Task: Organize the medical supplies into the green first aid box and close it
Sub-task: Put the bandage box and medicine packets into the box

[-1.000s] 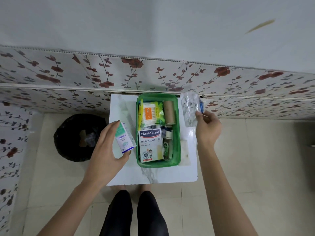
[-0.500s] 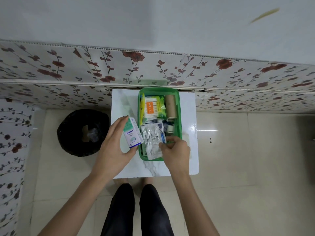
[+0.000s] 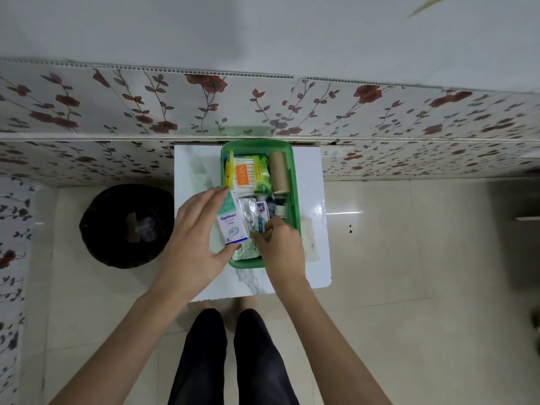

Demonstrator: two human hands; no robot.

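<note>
Green first aid box sits open on the white desk, long axis running away from the person. Left hand grips the Optibex carton upright at the box's left wall, carton's long axis parallel to the box. Right hand, fingers pinched on a clear plastic packet, occupies the box's near end. The left hand is judged nearer for insertion. No lid identifiable.

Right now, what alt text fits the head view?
Two bare hands work over an open green first aid box on a small white table: the left hand holds an Optibex carton, the right hand tucks in a clear packet.
</note>
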